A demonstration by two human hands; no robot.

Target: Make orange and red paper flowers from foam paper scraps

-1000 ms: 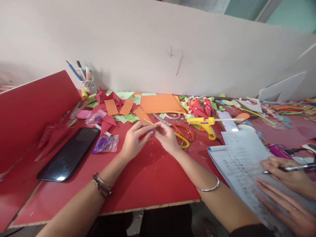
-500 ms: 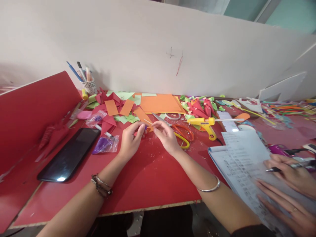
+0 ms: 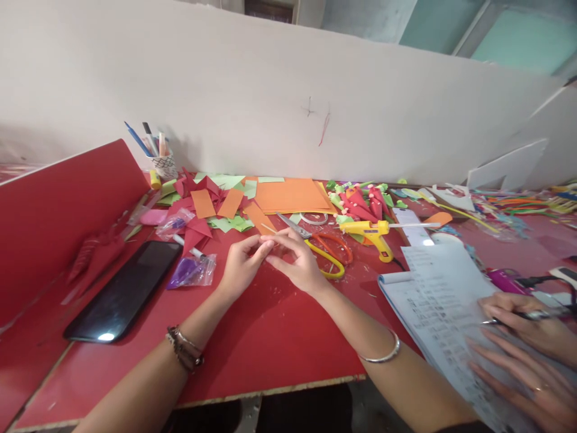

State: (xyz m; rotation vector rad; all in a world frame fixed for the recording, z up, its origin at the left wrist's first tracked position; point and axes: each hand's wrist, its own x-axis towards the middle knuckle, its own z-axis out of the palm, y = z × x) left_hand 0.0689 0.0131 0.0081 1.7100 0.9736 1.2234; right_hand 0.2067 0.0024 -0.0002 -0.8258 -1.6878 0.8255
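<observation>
Stick shows beside the scissors, where left hand and right hand meet, fingertips together; cannot tell what they pinch.

Soft, moderately bright indoor light covers the red counter, falling to darkness beneath its edge at six o'clock. White glare marks the black phone toward eight o'clock. The pen cup at ten casts a faint shadow. Detail around the wearer's central fingers is soft; the co-worker's hand at four looks blurred, stretched by wide-angle distortion.
</observation>
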